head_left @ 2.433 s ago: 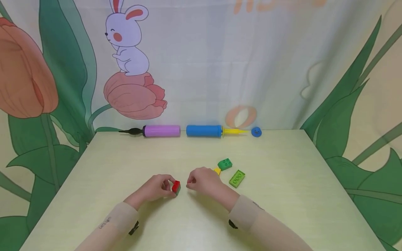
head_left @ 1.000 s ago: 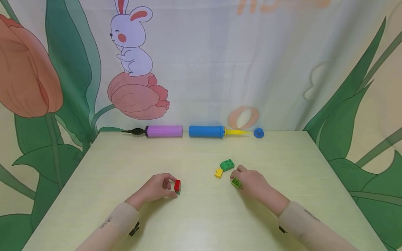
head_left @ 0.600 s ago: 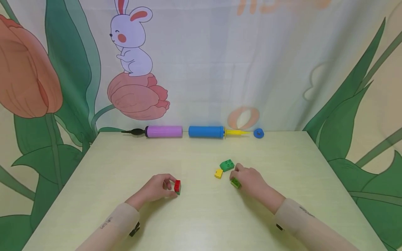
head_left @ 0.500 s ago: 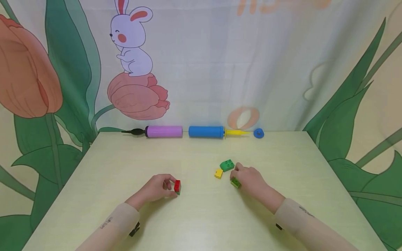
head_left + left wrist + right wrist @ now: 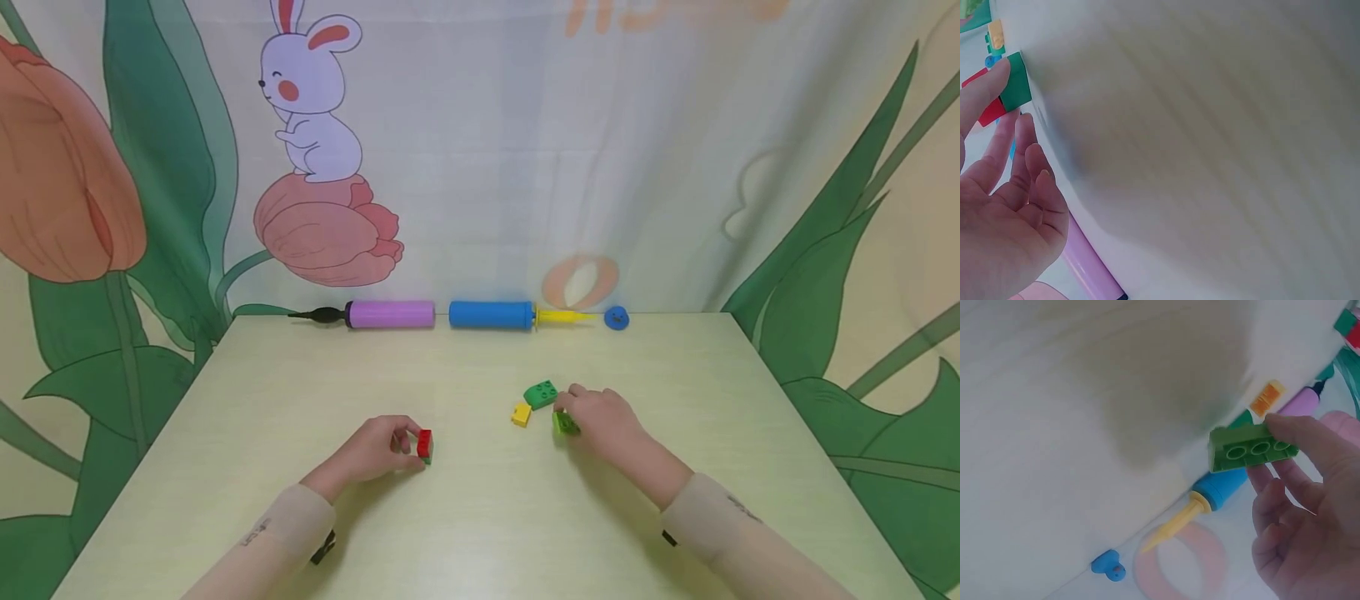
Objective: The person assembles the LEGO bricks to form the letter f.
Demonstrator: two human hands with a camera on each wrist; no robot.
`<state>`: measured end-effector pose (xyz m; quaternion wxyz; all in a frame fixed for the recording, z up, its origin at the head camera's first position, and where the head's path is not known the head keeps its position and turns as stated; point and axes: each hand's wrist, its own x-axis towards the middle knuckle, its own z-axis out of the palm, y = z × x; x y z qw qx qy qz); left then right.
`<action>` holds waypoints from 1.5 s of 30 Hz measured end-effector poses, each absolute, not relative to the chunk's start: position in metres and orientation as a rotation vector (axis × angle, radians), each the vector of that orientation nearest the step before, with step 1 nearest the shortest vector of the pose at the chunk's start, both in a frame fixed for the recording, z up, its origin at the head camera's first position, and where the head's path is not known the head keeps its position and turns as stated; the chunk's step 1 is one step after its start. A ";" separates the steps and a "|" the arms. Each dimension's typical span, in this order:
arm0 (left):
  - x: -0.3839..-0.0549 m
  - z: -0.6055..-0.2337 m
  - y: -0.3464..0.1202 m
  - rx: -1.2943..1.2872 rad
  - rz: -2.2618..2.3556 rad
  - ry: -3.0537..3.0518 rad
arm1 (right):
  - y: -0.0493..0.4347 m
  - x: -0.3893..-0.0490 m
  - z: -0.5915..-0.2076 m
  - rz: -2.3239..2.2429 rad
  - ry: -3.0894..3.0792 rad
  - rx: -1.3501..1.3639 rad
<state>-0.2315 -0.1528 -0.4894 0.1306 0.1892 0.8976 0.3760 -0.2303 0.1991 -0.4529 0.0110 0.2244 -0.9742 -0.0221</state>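
My left hand (image 5: 375, 447) pinches a small stack between thumb and fingertips. It is a red toy brick (image 5: 424, 442) on a dark green toy brick (image 5: 1017, 84), low over the table left of centre. On the other side, my right hand (image 5: 609, 423) grips a light green toy brick (image 5: 1244, 435) by its end. The brick is tipped, so the round tubes of its hollow underside show in the right wrist view. Just left of that hand lie a small yellow brick (image 5: 521, 415) and a green studded brick (image 5: 541, 394) with a rounded end.
Along the table's back edge lie a purple pump (image 5: 392, 314) with a black nozzle, a blue pump (image 5: 491, 314) with a yellow nozzle, and a small blue round piece with a face (image 5: 617, 317). A printed curtain (image 5: 480, 150) hangs behind the pale table (image 5: 450, 533).
From beside the stack, my right hand moved right and took hold of the light green brick, then raised and tipped it slightly. My left hand keeps holding the red and green bricks almost still.
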 end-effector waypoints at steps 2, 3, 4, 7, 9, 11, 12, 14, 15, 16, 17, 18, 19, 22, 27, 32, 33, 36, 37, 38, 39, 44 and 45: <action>-0.231 -0.490 -0.153 0.547 1.095 2.607 | 0.200 -0.229 -0.449 0.001 -3.065 0.670; -0.231 -0.491 -0.153 0.546 1.094 2.607 | 0.201 -0.228 -0.447 0.040 -3.071 0.660; -0.231 -0.491 -0.153 0.546 1.091 2.608 | 0.201 -0.226 -0.445 0.084 -3.075 0.653; -0.231 -0.491 -0.153 0.538 1.085 2.613 | 0.201 -0.223 -0.440 0.244 -3.074 0.648; -0.232 -0.491 -0.152 0.537 1.078 2.614 | 0.200 -0.220 -0.436 0.341 -3.061 0.655; -0.231 -0.490 -0.152 0.540 1.081 2.614 | 0.199 -0.219 -0.432 0.434 -3.048 0.651; -0.231 -0.489 -0.152 0.542 1.082 2.614 | 0.199 -0.218 -0.431 0.463 -3.041 0.647; -0.230 -0.488 -0.152 0.548 1.087 2.613 | 0.198 -0.217 -0.428 0.527 -3.024 0.631; -0.230 -0.487 -0.152 0.550 1.087 2.614 | 0.197 -0.217 -0.427 0.557 -3.012 0.631; -0.230 -0.487 -0.152 0.552 1.085 2.616 | 0.197 -0.216 -0.425 0.585 -3.000 0.638; -0.230 -0.486 -0.151 0.551 1.083 2.617 | 0.196 -0.216 -0.424 0.609 -2.989 0.648; -0.230 -0.486 -0.151 0.549 1.080 2.618 | 0.196 -0.216 -0.423 0.636 -2.981 0.652; -0.230 -0.486 -0.151 0.547 1.080 2.618 | 0.195 -0.215 -0.422 0.671 -2.970 0.663; -0.231 -0.487 -0.151 0.540 1.076 2.617 | 0.192 -0.214 -0.420 0.748 -2.950 0.685; -0.231 -0.489 -0.151 0.540 1.073 2.620 | 0.184 -0.213 -0.421 0.832 -2.933 0.672; -0.231 -0.490 -0.150 0.553 1.072 2.622 | 0.179 -0.211 -0.425 0.892 -2.912 0.671; -0.231 -0.490 -0.150 0.552 1.074 2.620 | 0.178 -0.211 -0.425 0.893 -2.907 0.675; -0.232 -0.490 -0.150 0.541 1.078 2.619 | 0.175 -0.211 -0.426 0.915 -2.879 0.696; -0.232 -0.490 -0.150 0.541 1.076 2.620 | 0.175 -0.212 -0.426 0.923 -2.871 0.705; -0.232 -0.490 -0.150 0.539 1.078 2.621 | 0.174 -0.212 -0.427 0.937 -2.864 0.709; -0.232 -0.490 -0.150 0.541 1.082 2.621 | 0.174 -0.212 -0.427 0.946 -2.859 0.712; -0.231 -0.491 -0.150 0.544 1.079 2.626 | 0.169 -0.213 -0.427 0.935 -2.841 0.742; -0.231 -0.492 -0.150 0.544 1.079 2.626 | 0.169 -0.213 -0.427 0.929 -2.842 0.744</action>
